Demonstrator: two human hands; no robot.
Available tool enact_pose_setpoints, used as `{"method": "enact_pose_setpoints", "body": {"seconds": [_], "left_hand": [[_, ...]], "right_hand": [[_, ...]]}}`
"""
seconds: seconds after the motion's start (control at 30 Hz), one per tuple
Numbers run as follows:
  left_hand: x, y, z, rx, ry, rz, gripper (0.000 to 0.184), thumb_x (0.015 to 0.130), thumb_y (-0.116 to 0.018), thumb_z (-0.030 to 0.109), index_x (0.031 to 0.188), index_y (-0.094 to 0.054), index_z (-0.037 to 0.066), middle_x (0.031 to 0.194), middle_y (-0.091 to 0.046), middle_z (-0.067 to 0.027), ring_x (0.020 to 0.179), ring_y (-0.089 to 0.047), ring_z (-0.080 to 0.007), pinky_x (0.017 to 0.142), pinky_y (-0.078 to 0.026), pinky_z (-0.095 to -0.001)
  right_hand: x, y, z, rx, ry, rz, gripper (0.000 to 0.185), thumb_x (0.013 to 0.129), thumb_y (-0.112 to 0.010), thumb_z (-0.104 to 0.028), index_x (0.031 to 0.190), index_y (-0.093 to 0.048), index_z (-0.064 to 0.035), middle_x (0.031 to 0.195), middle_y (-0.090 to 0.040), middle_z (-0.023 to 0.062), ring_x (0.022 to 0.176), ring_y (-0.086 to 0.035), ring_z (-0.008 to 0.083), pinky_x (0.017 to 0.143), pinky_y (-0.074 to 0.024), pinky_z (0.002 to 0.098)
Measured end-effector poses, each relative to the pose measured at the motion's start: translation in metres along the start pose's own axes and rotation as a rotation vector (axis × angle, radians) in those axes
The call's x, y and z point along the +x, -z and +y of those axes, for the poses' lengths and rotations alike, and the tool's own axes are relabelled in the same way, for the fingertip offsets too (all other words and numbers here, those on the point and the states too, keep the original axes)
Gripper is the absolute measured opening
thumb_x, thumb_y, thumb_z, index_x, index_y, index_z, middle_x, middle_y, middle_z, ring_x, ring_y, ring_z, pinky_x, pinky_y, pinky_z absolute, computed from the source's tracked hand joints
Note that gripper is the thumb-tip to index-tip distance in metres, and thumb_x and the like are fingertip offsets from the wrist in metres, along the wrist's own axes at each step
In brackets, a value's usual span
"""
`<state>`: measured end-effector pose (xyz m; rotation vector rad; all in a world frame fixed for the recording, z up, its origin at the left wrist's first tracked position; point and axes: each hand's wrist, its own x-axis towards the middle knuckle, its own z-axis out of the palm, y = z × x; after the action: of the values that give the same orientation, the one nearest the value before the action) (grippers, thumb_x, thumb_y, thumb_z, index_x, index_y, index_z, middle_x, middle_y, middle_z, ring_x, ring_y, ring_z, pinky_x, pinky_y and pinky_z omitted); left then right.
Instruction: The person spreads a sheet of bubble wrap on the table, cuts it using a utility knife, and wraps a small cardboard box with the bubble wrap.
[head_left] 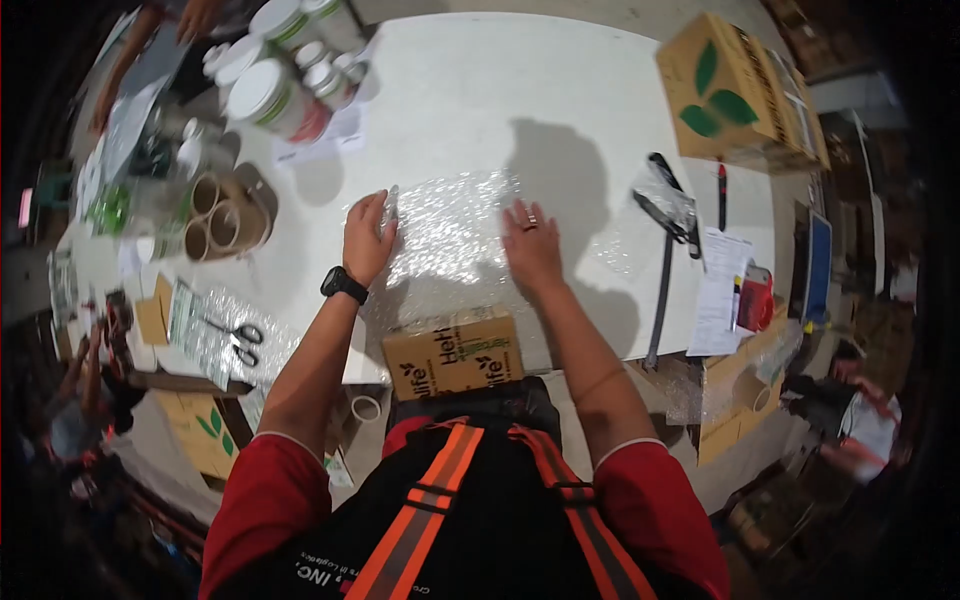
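A sheet of clear bubble wrap [450,225] lies on the white table in front of me, between my hands. My left hand [368,240], with a black watch on its wrist, is at the sheet's left edge, fingers stretched out and thumb apart. At the right edge, my right hand [532,245] rests with its fingers spread and palm down; a ring shows on one finger. Closer to my body, a printed brown cardboard box [452,352] sits at the table's near edge, touched by neither hand.
White tubs and bottles [268,98] stand back left, near cardboard tubes [222,222]. Black scissors [247,345] lie front left. On the right are a tape dispenser [668,205], a red marker [722,195], papers [716,290] and a large carton [735,95]. Another person's hand [200,18] shows top left.
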<state>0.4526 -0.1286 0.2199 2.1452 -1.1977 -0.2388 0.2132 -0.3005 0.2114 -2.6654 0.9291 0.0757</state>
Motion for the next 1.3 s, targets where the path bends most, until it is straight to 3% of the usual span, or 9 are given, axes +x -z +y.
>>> {"method": "enact_pose_setpoints", "body": {"seconds": [0.2, 0.27, 0.4, 0.43, 0.57, 0.77, 0.93, 1.2, 1.3], "left_hand": [[-0.024, 0.015, -0.030, 0.216, 0.265, 0.276, 0.049, 0.075, -0.070, 0.017, 0.119, -0.054, 0.005, 0.116, -0.053, -0.0186, 0.099, -0.054, -0.0330, 0.086, -0.045, -0.0402], [-0.026, 0.021, -0.031, -0.068, 0.560, 0.243, 0.048, 0.074, -0.074, 0.023, 0.113, -0.058, 0.001, 0.102, -0.058, -0.0158, 0.088, -0.058, -0.0249, 0.077, -0.048, -0.0336], [-0.030, 0.030, -0.048, -0.295, 0.715, 0.121, 0.024, 0.075, -0.072, 0.025, 0.085, -0.067, 0.004, 0.073, -0.066, -0.0072, 0.067, -0.063, -0.0189, 0.062, -0.049, -0.0312], [-0.026, 0.036, -0.047, -0.293, 0.721, 0.128, 0.024, 0.075, -0.072, 0.025, 0.085, -0.067, 0.004, 0.073, -0.066, -0.0072, 0.067, -0.063, -0.0189, 0.062, -0.049, -0.0312], [-0.015, 0.043, -0.046, -0.228, 0.734, -0.056, 0.017, 0.078, -0.069, 0.023, 0.078, -0.068, 0.006, 0.069, -0.067, -0.0042, 0.061, -0.063, -0.0144, 0.056, -0.047, -0.0279], [-0.017, 0.033, -0.070, -0.365, 0.733, -0.060, 0.011, 0.079, -0.066, 0.014, 0.078, -0.069, 0.003, 0.067, -0.064, -0.0017, 0.055, -0.055, -0.0092, 0.051, -0.043, -0.0262], [-0.019, 0.035, -0.084, -0.686, 0.783, -0.080, 0.008, 0.076, -0.068, 0.013, 0.076, -0.069, 0.005, 0.066, -0.065, -0.0015, 0.057, -0.055, -0.0091, 0.057, -0.045, -0.0261], [-0.019, 0.018, -0.079, -0.491, 0.661, 0.046, 0.015, 0.075, -0.069, 0.019, 0.075, -0.069, 0.004, 0.064, -0.064, -0.0043, 0.057, -0.057, -0.0105, 0.056, -0.045, -0.0263], [-0.017, 0.030, -0.066, -0.390, 0.779, -0.048, 0.010, 0.080, -0.065, 0.011, 0.078, -0.067, 0.002, 0.073, -0.066, -0.0011, 0.066, -0.058, -0.0082, 0.061, -0.045, -0.0225]], "right_hand": [[0.008, 0.011, 0.008, 0.077, 0.002, -0.064, 0.043, 0.089, -0.048, -0.025, 0.129, -0.049, -0.0110, 0.145, -0.034, 0.0095, 0.135, -0.027, 0.0304, 0.108, -0.0210, 0.0537], [0.011, 0.004, 0.019, 0.148, 0.106, 0.031, 0.043, 0.086, -0.053, -0.021, 0.126, -0.052, -0.0061, 0.139, -0.040, 0.0169, 0.129, -0.036, 0.0344, 0.105, -0.0286, 0.0495], [0.013, 0.002, 0.030, 0.441, -0.158, 0.336, 0.044, 0.081, -0.060, -0.013, 0.121, -0.053, 0.0022, 0.113, -0.057, 0.0211, 0.101, -0.056, 0.0341, 0.089, -0.0443, 0.0367], [0.020, 0.001, 0.040, 0.559, -0.358, 0.201, 0.043, 0.080, -0.064, -0.017, 0.118, -0.056, 0.0020, 0.098, -0.062, 0.0147, 0.090, -0.059, 0.0252, 0.082, -0.0464, 0.0322], [0.033, -0.008, 0.049, 0.744, -0.468, 0.192, 0.039, 0.077, -0.068, -0.022, 0.109, -0.062, 0.0001, 0.087, -0.065, 0.0090, 0.078, -0.059, 0.0177, 0.074, -0.0476, 0.0297], [0.050, -0.015, 0.053, 0.683, -0.483, 0.092, 0.021, 0.077, -0.064, -0.023, 0.084, -0.066, -0.0029, 0.078, -0.067, 0.0088, 0.073, -0.063, 0.0193, 0.069, -0.0481, 0.0310], [0.056, -0.015, 0.048, 0.541, -0.469, 0.137, 0.022, 0.076, -0.062, -0.026, 0.081, -0.066, -0.0054, 0.076, -0.067, 0.0099, 0.073, -0.064, 0.0234, 0.069, -0.0486, 0.0334], [0.060, 0.002, 0.032, 0.352, -0.506, 0.084, 0.025, 0.072, -0.064, -0.034, 0.081, -0.066, -0.0103, 0.082, -0.067, 0.0078, 0.082, -0.063, 0.0275, 0.074, -0.0477, 0.0381], [0.065, 0.004, 0.034, 0.412, -0.486, 0.068, 0.023, 0.074, -0.065, -0.030, 0.076, -0.064, -0.0074, 0.078, -0.066, 0.0087, 0.076, -0.062, 0.0264, 0.070, -0.0475, 0.0372]]}}
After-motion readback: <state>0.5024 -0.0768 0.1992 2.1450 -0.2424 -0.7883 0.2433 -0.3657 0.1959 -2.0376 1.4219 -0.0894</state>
